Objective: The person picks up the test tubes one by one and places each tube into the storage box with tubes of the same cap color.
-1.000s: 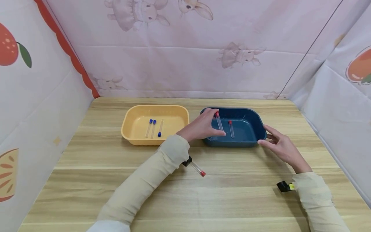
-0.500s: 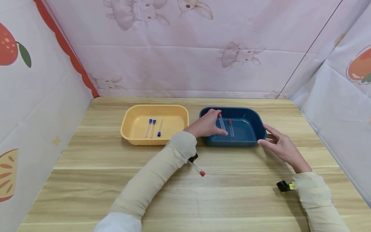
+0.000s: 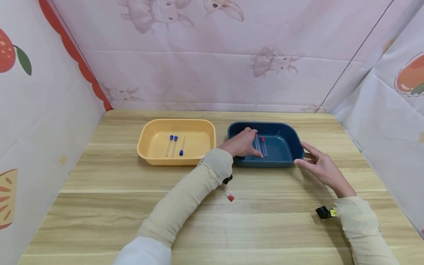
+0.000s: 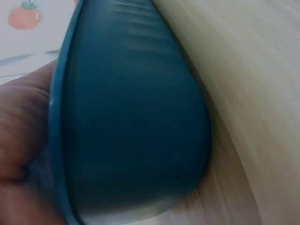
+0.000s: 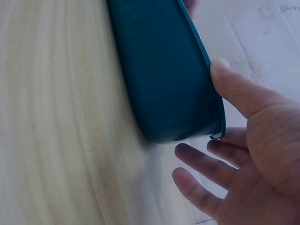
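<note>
My left hand [image 3: 243,143] reaches over the left part of the dark blue basin [image 3: 281,164]. Its thumb and fingers pinch a clear test tube with a red cap [image 3: 258,143] by the two ends, low inside the basin. Another red-capped test tube [image 3: 264,147] lies on the basin floor, just right of the pinched one. My right hand [image 3: 326,171] holds the basin's right end, thumb on the rim [image 5: 218,65] and fingers around the corner. In the left wrist view the basin's wall [image 4: 131,112] hides the pinched tube.
Left of the blue basin stands a yellow basin [image 3: 177,162] with blue-capped test tubes [image 3: 174,146] inside. On the wooden table [image 3: 265,228], a red-capped tube [image 3: 229,195] lies partly hidden under my left forearm. Printed cloth walls [image 3: 205,81] enclose the back and sides.
My left hand has moved right and slightly down with the red-capped test tube, bringing it alongside the tube in the blue basin. The right hand has stayed put at the basin's end.
</note>
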Demonstrator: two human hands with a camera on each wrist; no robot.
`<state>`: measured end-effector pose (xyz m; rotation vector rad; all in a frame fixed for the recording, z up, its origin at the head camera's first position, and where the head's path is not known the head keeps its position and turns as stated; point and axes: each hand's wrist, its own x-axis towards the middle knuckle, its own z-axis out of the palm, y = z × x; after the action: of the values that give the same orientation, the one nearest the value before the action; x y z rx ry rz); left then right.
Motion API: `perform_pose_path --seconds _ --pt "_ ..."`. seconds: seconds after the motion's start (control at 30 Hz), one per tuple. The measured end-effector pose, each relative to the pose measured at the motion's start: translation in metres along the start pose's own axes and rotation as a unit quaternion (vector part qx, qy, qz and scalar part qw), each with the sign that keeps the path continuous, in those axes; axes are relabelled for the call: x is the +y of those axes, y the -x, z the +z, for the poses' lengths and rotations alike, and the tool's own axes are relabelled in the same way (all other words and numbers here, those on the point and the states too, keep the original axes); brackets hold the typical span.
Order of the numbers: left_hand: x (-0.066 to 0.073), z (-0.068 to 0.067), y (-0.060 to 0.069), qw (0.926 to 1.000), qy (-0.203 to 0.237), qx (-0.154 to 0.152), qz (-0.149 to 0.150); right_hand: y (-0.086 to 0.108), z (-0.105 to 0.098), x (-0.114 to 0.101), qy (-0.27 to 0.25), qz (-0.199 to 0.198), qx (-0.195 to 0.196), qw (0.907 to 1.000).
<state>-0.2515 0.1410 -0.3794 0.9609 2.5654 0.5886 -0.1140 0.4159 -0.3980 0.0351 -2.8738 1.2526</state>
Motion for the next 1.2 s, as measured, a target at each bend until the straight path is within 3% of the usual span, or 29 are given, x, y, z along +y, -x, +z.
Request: perform_pose_path --seconds 0.53,1.2 --pt "0.001 0.012 -0.016 0.9968 -0.077 -0.007 -0.019 -0.002 0.0 0.003 0.003 -0.007 0.004 1.0" --pt "0.003 0.027 -0.029 0.9932 -0.111 -0.009 -0.035 -0.002 0.001 0.005 0.0 -0.01 0.008 0.9999"
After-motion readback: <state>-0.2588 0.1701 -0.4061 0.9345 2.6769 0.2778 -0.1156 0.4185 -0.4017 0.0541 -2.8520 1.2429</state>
